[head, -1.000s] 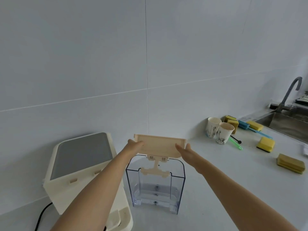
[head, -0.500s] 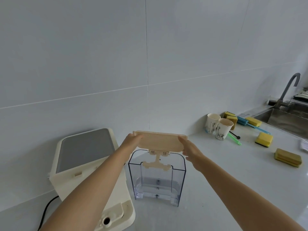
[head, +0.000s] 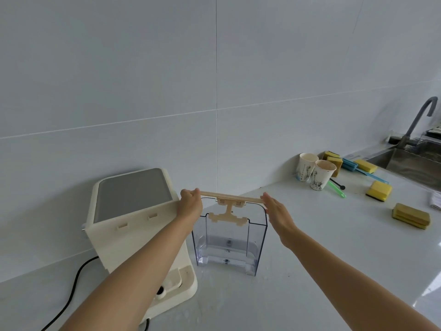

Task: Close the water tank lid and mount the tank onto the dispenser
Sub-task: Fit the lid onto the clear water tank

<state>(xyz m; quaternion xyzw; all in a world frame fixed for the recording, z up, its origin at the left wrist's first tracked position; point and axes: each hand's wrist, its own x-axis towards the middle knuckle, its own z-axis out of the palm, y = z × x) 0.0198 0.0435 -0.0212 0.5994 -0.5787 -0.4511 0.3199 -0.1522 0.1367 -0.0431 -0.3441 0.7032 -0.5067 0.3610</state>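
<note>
While pinched at both ends by left hand [head: 191,206] and right hand [head: 278,211], beige lid [head: 230,200] level atop clear tank [head: 229,244].

A white counter [head: 334,247] is seen against the tiled wall. On it are set a dispenser [head: 133,225] at the left, a clear tank [head: 229,242] beside it, two cups [head: 315,173], sponges [head: 379,191] and a sink [head: 410,163] at the right.

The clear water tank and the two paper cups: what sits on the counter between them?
Nothing: in the head view the white counter is bare between the water tank and the paper cups. Only the right hand hovers near.
</note>
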